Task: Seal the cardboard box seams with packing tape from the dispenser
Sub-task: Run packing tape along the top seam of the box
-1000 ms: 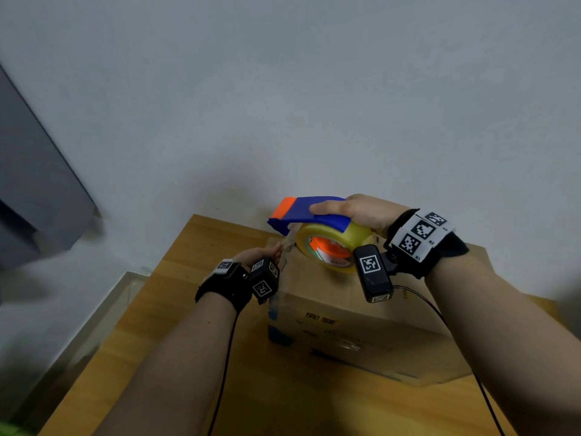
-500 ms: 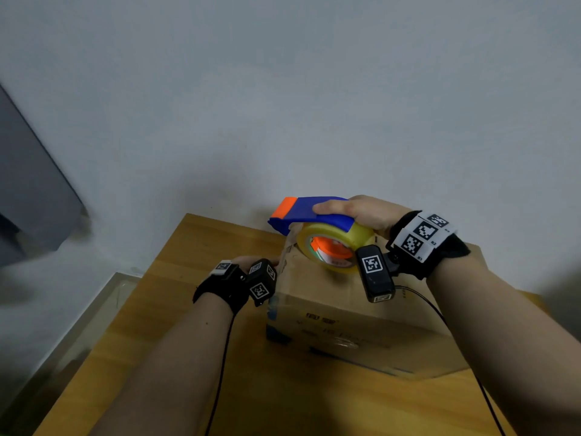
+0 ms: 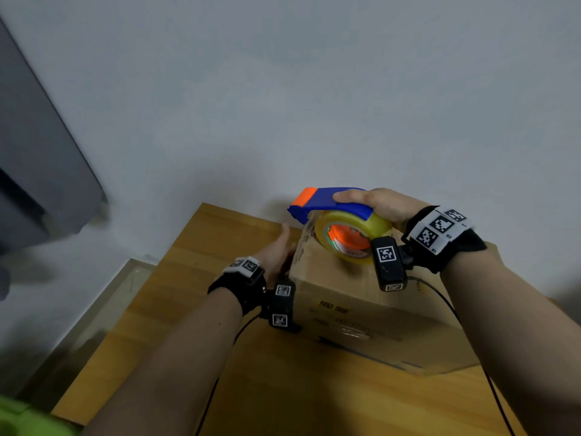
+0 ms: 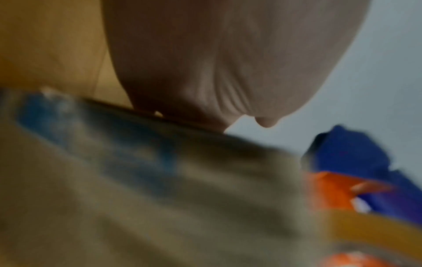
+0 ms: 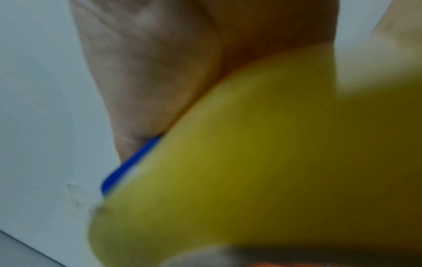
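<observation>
Head view: cardboard box (image 3: pixel 361 297) centre-right of frame on wooden table (image 3: pixel 176 297). Tape dispenser (image 3: pixel 333 212) with yellow tape roll (image 3: pixel 355 237) sitting on box top, near upper-left corner of box. Tape strip seemingly running from dispenser nose down over far left edge; hard to confirm. No finished tape line visible across top seam, so judged early in a pass, most of seam left to cover. Right hand (image 3: pixel 377 202) clenched over blue dispenser body, thumb along near side, wrist raised, forearm entering from lower right. Left hand (image 3: pixel 276 253) flat against left side of box, fingers straight, pointing toward top of frame, bracing, grasping nothing.

Left wrist view: blurry. Left hand (image 4: pixel 228 63) filling upper centre, palm against box (image 4: pixel 160 189) edge, fingertip (image 4: pixel 266 122) poking past it, not curled round anything. Dispenser (image 4: pixel 356 162) blue and orange at right edge.

Right wrist view: blurry. Right hand (image 5: pixel 155 72) at upper centre wrapped on dispenser (image 5: pixel 128 171), blue sliver mid-left. Tape roll (image 5: pixel 262 162) filling lower right. Box seam not visible here.
</observation>
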